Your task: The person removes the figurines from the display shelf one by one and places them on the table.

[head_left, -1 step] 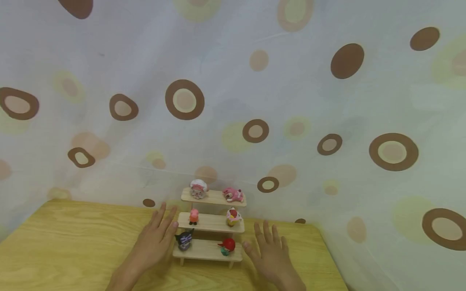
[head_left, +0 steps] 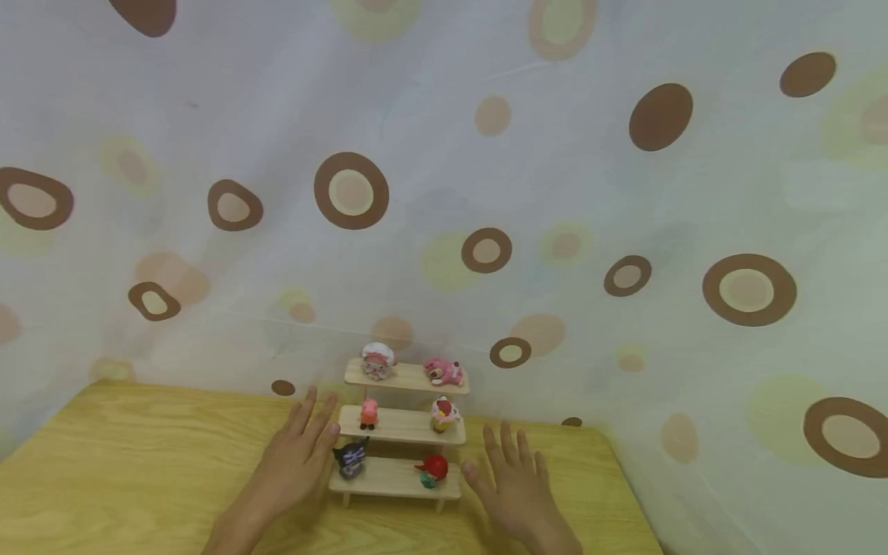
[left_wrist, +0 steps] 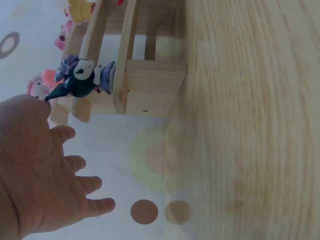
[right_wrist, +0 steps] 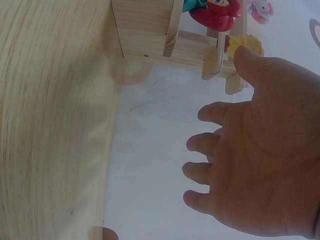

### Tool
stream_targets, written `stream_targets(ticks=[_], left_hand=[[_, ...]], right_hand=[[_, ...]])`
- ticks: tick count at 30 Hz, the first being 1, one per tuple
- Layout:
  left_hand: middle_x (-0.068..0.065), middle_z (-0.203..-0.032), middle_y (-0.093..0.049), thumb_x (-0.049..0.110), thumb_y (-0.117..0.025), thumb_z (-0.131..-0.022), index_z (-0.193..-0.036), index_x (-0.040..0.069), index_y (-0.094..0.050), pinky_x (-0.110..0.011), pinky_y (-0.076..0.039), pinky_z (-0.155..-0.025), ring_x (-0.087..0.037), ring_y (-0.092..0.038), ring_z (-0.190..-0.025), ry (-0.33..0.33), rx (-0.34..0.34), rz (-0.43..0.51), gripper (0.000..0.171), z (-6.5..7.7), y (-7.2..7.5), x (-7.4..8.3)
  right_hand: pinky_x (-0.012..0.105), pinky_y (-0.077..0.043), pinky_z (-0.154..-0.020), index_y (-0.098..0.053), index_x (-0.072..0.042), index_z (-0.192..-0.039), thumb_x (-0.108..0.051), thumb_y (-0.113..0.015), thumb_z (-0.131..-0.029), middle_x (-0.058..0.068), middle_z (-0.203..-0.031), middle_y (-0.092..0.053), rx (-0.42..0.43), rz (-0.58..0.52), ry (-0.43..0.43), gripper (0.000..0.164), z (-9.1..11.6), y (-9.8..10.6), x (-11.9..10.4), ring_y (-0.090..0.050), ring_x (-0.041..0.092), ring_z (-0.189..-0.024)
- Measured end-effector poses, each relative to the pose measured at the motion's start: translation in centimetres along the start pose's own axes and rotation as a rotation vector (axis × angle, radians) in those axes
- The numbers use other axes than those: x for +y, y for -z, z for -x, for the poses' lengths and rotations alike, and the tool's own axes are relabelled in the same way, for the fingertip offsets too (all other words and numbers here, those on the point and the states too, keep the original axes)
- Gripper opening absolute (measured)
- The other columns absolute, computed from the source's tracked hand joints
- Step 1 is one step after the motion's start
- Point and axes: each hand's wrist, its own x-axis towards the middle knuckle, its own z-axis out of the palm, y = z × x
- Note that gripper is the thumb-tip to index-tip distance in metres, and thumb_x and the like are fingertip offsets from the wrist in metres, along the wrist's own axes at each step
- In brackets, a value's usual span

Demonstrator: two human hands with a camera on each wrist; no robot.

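Note:
A small three-tier wooden shelf (head_left: 395,486) stands between my two hands in the head view, with two figurines on each tier. On top are a white-capped figurine (head_left: 378,362) and a pink one lying down (head_left: 444,372). The middle tier bears a small pink-and-red figurine (head_left: 368,415) and a yellow-and-white one (head_left: 444,415). Below sit a dark, pointy-eared figurine (left_wrist: 82,77) and a red-haired one (right_wrist: 217,14). My left hand (head_left: 294,455) is spread beside the shelf's left side, holding nothing. To the right, my right hand (head_left: 516,486) is likewise spread and holds nothing.
The shelf stands on a wood-grain table (head_left: 159,462). Behind and to the right of the table hangs a pale sheet (head_left: 416,154) with brown, yellow and peach circles. The table's right edge (head_left: 631,486) runs beyond my right hand.

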Motion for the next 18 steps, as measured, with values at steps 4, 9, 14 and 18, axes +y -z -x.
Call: stream_targets(ticks=[4,9,14,18], left_hand=[[-0.026,-0.174,-0.012,0.049,-0.029,-0.116,-0.168,0.013,-0.028,-0.089,-0.017,-0.107,-0.063,-0.013,-0.153,-0.009,0.006,0.001,0.063,-0.1,-0.3,-0.4],[-0.027,-0.173,-0.013,0.045,-0.032,-0.117,-0.168,0.013,-0.028,-0.089,-0.018,-0.108,-0.063,-0.015,-0.152,-0.015,0.020,0.060,0.061,-0.1,0.0,0.0],[-0.022,-0.176,-0.002,0.036,-0.028,-0.118,-0.171,0.017,-0.012,-0.082,-0.013,-0.115,-0.057,-0.009,-0.156,-0.012,0.016,0.258,0.059,-0.6,-0.2,0.0],[-0.019,-0.176,-0.004,0.033,-0.022,-0.119,-0.172,0.021,-0.004,-0.078,-0.011,-0.119,-0.052,-0.010,-0.158,0.002,0.035,0.453,0.057,-1.1,-1.0,-0.2]], right_hand=[[0.080,0.000,-0.119,-0.030,-0.007,-0.167,-0.056,-0.044,-0.111,0.024,-0.173,-0.014,-0.014,-0.018,0.012,0.076,0.1,0.1,-0.1,-0.004,0.053,-0.159],[0.082,-0.001,-0.117,-0.029,-0.006,-0.167,-0.055,-0.046,-0.111,0.025,-0.173,-0.013,-0.028,-0.047,0.044,0.076,0.0,0.1,-0.1,-0.004,0.054,-0.158],[0.082,-0.013,-0.117,-0.028,-0.007,-0.167,-0.051,-0.045,-0.112,0.026,-0.173,-0.015,-0.054,-0.175,0.107,0.072,-0.2,0.3,-0.6,-0.013,0.055,-0.156],[0.078,-0.022,-0.117,-0.032,-0.011,-0.167,-0.048,-0.044,-0.113,0.022,-0.173,-0.020,-0.036,-0.328,0.123,0.066,-0.2,0.8,-0.9,-0.022,0.053,-0.155]])
